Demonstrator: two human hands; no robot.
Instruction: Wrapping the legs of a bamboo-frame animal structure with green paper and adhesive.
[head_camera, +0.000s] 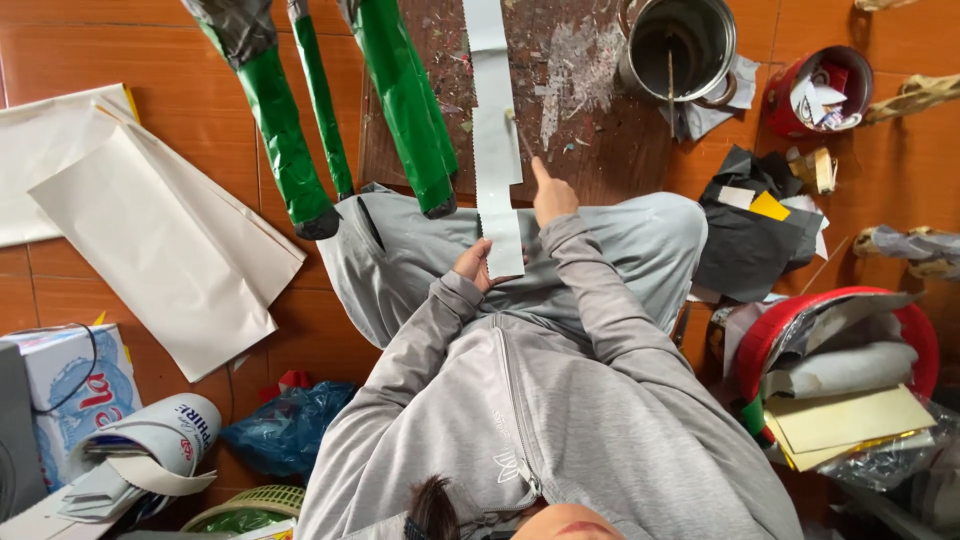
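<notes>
I see a home craft workshop on an orange tiled floor: around the scarred dark wooden work board lie large cream paper sheets, green foil-wrapped cones and a metal glue pot.

Glossy reddish-brown tiled floor, a scuffed dark wooden board lying on it.

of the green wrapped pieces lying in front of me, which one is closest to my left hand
The rightmost green piece, the widest one, ending beside the white paper strip your left hand holds.
</notes>
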